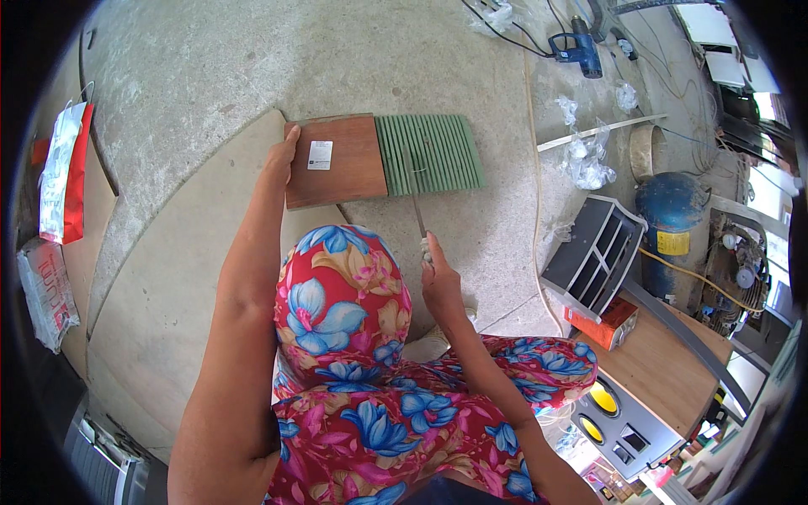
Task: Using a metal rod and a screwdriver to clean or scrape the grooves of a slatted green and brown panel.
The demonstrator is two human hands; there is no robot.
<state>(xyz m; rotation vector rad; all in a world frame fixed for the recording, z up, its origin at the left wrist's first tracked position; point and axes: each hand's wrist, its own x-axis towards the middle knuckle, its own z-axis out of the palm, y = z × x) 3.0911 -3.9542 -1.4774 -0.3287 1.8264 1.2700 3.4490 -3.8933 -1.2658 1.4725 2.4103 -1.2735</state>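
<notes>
My left hand [284, 154] grips the left edge of a flat panel, with the thumb on top. The panel's left part is a reddish-brown board [349, 160] with a white label [320, 155]. Its right part is a green ridged section [450, 151] of narrow parallel strips. My right hand [440, 278] is closed round the pale handle of a long, thin, knife-like tool [420, 215]. The tool's narrow blade points away from me and lies over the green strips; whether it presses into them I cannot tell. The panel is in front of my bent knee.
A large beige sheet [168, 278] covers the floor at left. Red and white bags [74, 172] lie at the far left. A blue heat gun [581, 52] with cables is at the far right. Clear plastic scraps [589, 164], a grey rack [595, 252] and a blue tank [669, 202] stand right.
</notes>
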